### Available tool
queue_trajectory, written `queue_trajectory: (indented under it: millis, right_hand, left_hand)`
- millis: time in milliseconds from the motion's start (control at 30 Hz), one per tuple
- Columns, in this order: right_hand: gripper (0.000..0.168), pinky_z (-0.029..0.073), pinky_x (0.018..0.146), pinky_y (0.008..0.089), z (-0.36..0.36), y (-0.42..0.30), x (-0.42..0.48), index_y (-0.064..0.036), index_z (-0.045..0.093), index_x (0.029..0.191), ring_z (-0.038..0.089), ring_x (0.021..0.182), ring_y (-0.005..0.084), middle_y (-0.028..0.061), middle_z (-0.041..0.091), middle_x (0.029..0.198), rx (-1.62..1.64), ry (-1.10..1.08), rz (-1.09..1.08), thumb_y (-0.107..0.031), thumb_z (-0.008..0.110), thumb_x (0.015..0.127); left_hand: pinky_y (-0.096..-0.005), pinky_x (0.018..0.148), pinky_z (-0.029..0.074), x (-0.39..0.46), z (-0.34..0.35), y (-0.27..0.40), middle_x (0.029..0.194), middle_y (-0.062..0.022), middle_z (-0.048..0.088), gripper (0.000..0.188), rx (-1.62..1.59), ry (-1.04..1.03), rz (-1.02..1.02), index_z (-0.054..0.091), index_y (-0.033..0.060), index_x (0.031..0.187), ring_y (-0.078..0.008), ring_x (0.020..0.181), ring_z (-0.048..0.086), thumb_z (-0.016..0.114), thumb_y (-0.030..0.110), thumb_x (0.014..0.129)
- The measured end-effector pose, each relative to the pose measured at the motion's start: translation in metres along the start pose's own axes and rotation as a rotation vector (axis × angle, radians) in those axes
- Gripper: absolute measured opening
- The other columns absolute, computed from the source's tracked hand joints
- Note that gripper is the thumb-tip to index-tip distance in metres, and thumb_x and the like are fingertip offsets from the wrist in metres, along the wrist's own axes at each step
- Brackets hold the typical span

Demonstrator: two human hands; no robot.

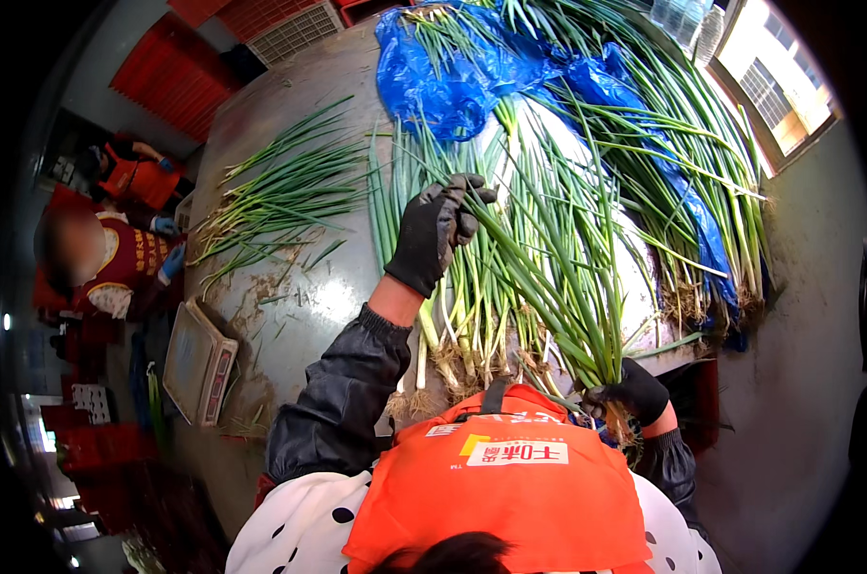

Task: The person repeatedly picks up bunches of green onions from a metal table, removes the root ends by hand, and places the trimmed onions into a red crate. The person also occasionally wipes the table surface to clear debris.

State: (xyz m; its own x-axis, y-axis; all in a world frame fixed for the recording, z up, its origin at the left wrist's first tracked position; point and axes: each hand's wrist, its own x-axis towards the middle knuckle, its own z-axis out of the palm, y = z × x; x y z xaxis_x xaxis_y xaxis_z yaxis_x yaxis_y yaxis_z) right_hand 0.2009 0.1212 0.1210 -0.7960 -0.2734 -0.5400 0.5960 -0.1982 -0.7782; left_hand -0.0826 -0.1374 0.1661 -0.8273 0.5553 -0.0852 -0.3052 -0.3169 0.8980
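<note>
A bunch of green onions (pixel 584 316) slants across the front of the metal table, its roots toward my body. My right hand (pixel 638 394), in a black glove, grips the bunch low by the rooted ends. My left hand (pixel 441 229), also black-gloved, has its fingers curled around leaves near the bunch's upper end. Beneath and beside it, a layer of loose green onions (pixel 476 308) covers the table, with roots along the near edge. Some of their stalks are hidden by the held bunch and my left hand.
Trimmed-looking green onions (pixel 283 190) lie in piles on the metal table (pixel 333 301). Blue plastic sheeting (pixel 462 86) and a large onion heap (pixel 692 179) occupy the far right. A weighing scale (pixel 200 362) stands at left, near a co-worker's blue-gloved hand (pixel 173 262). Red crates (pixel 175 75) are stacked behind.
</note>
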Motion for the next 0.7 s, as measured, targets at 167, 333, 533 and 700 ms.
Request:
queue_trajectory:
  millis: [167,333,533,700]
  right_hand:
    - [0.029,0.051,0.06,0.0284,0.004,-0.001,0.001,0.004,0.064,0.107,0.064,0.065,0.0162,0.0102,0.068,0.082,0.0,-0.033,0.018,-0.008,0.068,0.081]
    - [0.032,0.051,0.064,0.029,0.0,0.006,-0.001,0.002,0.065,0.108,0.064,0.069,0.0155,0.0094,0.069,0.085,-0.067,0.008,0.048,-0.008,0.07,0.078]
    - [0.034,0.051,0.067,0.0293,-0.001,0.011,0.002,0.001,0.065,0.108,0.065,0.073,0.0145,0.0086,0.07,0.087,-0.27,0.066,-0.119,-0.005,0.072,0.076]
    - [0.029,0.052,0.063,0.03,0.005,-0.002,0.001,0.002,0.064,0.107,0.065,0.068,0.0167,0.0103,0.069,0.083,-0.034,-0.004,0.046,-0.003,0.07,0.079]
  left_hand:
    - [-0.0217,0.05,0.033,-0.003,-0.029,0.022,0.108,-0.011,0.066,0.038,0.042,0.089,0.026,0.054,0.0004,0.118,-0.0045,0.056,0.041,0.042,0.032,0.102]
    - [-0.0225,0.042,0.028,-0.002,-0.062,0.039,0.079,-0.0048,0.064,0.034,-0.03,0.199,0.06,0.059,0.0016,0.108,-0.0056,0.044,0.036,0.044,0.031,0.102]
    - [-0.026,0.043,0.031,-0.003,-0.078,0.048,0.046,0.0053,0.039,0.036,0.349,0.273,0.028,0.062,0.0017,0.104,-0.0074,0.042,0.036,0.046,0.033,0.099]
    - [-0.0413,0.089,0.046,-0.003,-0.057,0.06,0.104,-0.0119,0.066,0.036,1.59,0.402,0.647,0.059,0.011,0.124,-0.0282,0.1,0.061,0.058,0.025,0.091]
